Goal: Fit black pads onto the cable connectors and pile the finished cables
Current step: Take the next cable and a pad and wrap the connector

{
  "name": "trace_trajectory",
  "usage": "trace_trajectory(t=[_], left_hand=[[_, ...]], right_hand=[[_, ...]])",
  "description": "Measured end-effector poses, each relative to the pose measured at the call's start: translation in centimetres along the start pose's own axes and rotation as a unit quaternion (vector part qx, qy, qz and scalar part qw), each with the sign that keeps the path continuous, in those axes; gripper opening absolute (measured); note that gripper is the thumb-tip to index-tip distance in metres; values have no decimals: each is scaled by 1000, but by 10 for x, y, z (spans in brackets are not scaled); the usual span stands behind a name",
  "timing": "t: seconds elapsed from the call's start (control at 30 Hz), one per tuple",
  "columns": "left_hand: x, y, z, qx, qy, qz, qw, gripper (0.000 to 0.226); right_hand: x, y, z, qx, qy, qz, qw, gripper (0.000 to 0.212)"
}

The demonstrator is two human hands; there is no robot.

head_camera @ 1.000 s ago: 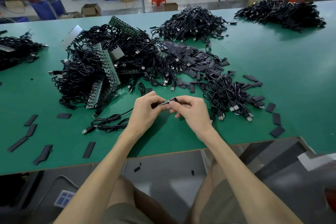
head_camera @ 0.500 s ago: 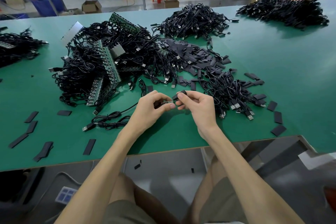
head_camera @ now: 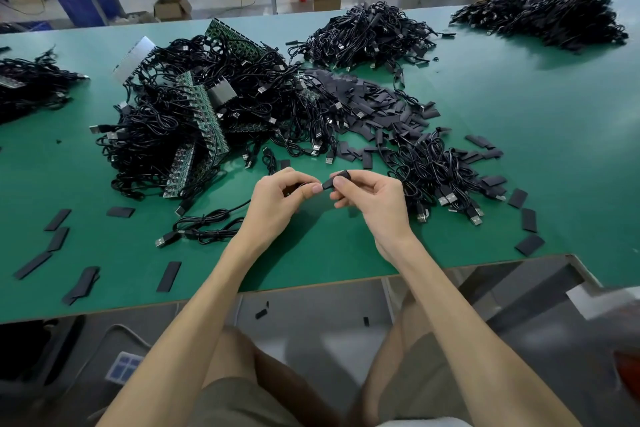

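Note:
My left hand (head_camera: 277,199) pinches the connector end of a black cable (head_camera: 204,227), whose coil lies on the green table (head_camera: 346,253) to its left. My right hand (head_camera: 374,199) holds a small black pad (head_camera: 336,180) between thumb and fingers, and the pad sits over the connector tip between both hands. The connector itself is mostly hidden by my fingers. A heap of loose black pads (head_camera: 374,104) lies beyond my hands. A pile of cables (head_camera: 440,173) lies just right of my right hand.
A big tangle of cables with green circuit boards (head_camera: 201,121) fills the left middle. More cable piles sit at the back (head_camera: 367,35), far right (head_camera: 543,15) and far left (head_camera: 27,90). Stray pads (head_camera: 528,218) dot the table's front edge on both sides.
The bare connector seen between my hands a second ago is now covered by the black pad. My hands have shifted slightly away from me on the table.

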State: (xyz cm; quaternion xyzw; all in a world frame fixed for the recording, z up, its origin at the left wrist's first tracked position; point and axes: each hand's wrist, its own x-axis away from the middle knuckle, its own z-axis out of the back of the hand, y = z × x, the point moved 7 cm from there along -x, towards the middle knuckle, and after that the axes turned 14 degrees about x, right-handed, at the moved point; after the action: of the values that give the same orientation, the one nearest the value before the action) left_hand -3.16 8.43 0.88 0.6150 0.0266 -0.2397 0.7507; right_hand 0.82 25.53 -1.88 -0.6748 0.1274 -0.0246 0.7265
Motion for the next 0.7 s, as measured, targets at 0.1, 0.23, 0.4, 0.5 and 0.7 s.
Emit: trace_trajectory(t=[0.1, 0.23, 0.4, 0.5, 0.7], left_hand=[[0, -1, 1, 18, 11, 7, 1000, 4], [1, -4, 1, 22, 6, 16, 1000, 6], [1, -7, 2, 42, 2, 21, 999, 11], [0, -8, 3, 61, -8, 27, 998, 9], [0, -6, 0, 64, -29, 18, 997, 15]], right_hand=[[0, -1, -2, -8, -12, 5, 1000, 10], [0, -1, -4, -3, -25, 11, 1000, 13], [0, 1, -7, 12, -41, -1, 999, 10], [0, 1, -9, 24, -54, -4, 998, 10], [0, 2, -9, 81, -41, -2, 996, 11]])
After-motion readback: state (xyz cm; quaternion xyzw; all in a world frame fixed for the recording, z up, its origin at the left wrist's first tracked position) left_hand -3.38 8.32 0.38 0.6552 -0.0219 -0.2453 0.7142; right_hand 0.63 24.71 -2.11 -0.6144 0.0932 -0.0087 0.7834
